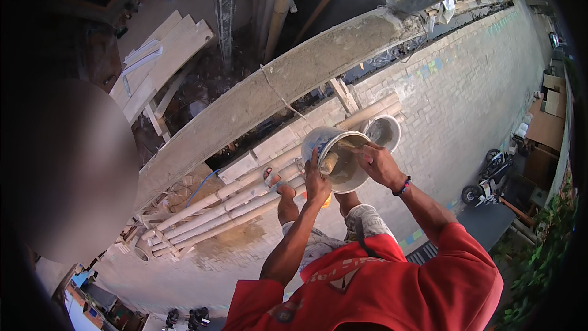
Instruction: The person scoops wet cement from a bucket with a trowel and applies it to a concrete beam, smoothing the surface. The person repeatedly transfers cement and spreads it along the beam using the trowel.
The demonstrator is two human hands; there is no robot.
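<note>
A white plastic bucket [351, 181] is held up and tilted below me, with greyish liquid or paste in its bottom. My left hand [316, 181] grips its left side near the rim. My right hand [378, 164] is closed on a pale handle at the bucket's right, and a tan cylindrical tool head [328, 163], which looks like a roller, rests inside. A second bucket [389, 125] stands just behind, on the right. My sandaled foot [272, 178] is by the long pale poles [222, 213].
A rough concrete beam [263, 89] crosses ahead, above a dark gap. Boards [159, 67] lie beyond it. On the right are paving [456, 104], a parked motorbike [490, 178], cardboard-like panels [548, 122] and plants [533, 270]. A blurred shape fills the left.
</note>
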